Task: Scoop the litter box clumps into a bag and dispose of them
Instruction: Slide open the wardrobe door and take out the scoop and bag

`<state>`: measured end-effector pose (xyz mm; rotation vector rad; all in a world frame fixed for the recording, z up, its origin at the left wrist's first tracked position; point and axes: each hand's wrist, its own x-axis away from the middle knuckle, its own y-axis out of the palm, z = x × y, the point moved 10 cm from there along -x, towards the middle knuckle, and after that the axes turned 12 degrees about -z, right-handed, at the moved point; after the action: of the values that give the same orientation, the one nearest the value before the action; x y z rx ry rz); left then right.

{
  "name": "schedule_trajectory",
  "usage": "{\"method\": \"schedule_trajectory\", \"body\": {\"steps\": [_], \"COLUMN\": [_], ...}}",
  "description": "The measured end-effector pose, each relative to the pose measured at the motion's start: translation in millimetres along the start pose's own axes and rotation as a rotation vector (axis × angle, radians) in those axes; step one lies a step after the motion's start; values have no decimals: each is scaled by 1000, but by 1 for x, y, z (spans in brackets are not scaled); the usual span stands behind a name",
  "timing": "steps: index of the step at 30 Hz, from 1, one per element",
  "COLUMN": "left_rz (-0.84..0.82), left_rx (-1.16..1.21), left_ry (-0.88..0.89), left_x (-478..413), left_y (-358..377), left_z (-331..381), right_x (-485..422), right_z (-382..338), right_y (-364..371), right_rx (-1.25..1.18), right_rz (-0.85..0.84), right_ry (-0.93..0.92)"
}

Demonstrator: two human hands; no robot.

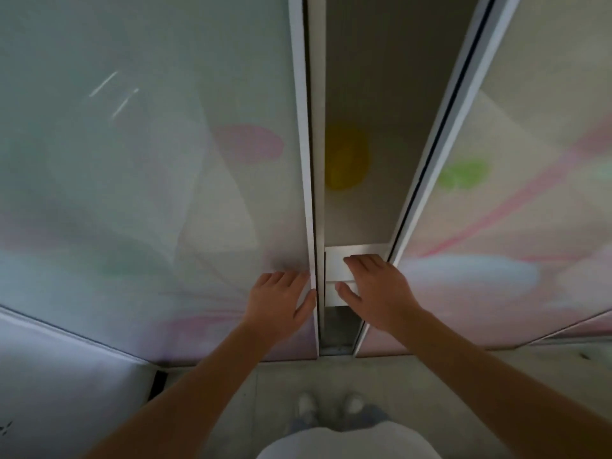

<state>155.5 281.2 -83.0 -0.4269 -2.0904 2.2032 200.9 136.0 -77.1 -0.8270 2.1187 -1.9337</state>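
Frosted floral sliding doors (149, 193) before us.
Our left grip (278, 299) presses flat on one frame, right grip (374, 286) flat on the handle plate (334, 263), neither holding anything. The litter box is unseen. A jerking panel could pinch our fingers.

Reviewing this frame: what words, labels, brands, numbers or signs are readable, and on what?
No readable text anywhere.
Frosted door panels: only blurred pink, green and yellow shapes, no lettering.
White handle plate under the right hand: blank.
Dark marks on the white surface at the lower left edge: cut off, too blurred to read.
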Motion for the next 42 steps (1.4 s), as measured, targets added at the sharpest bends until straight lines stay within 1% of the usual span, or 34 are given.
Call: {"method": "schedule_trajectory", "body": {"steps": [3, 10, 14, 17, 22, 24, 27, 30, 34, 37, 39, 42], "left_rz": [-40, -46, -64, -114, -200, -191, -187, -228, -220, -168, -167, -166], "left_rx": [11, 130, 178, 180, 219, 241, 271, 360, 547, 766, 888, 972], "left_ry": [23, 128, 252, 344, 546, 575, 618, 606, 550, 475, 411, 358], "left_x": [-6, -23, -25, -27, -33, -37, -42, -50, -68, -87, -102, -124], "left_y": [3, 15, 17, 15, 3, -5, -9, -10, -19, -43, -57, -73], "left_z": [-3, 3, 5, 8, 40, 50, 62, 69, 72, 75, 80, 90], "right_x": [0, 1, 14, 30, 59, 71, 77, 80, 83, 84, 83, 80], "right_z": [3, 8, 15, 16, 19, 23, 26, 31, 40, 49, 57, 69], "right_y": [5, 8, 7, 11, 10, 3, -5, -9, -5, 0, 2, 5], "right_rx": [-22, -69, -136, -192, -256, -262, -240, -252, -284, -374, -437, -553], "right_rz": [-5, 28, 82, 123, 176, 202, 215, 228, 251, 293, 339, 434], "right_ry": [69, 270, 466, 626, 834, 896, 928, 956, 993, 1018, 1031, 1047]}}
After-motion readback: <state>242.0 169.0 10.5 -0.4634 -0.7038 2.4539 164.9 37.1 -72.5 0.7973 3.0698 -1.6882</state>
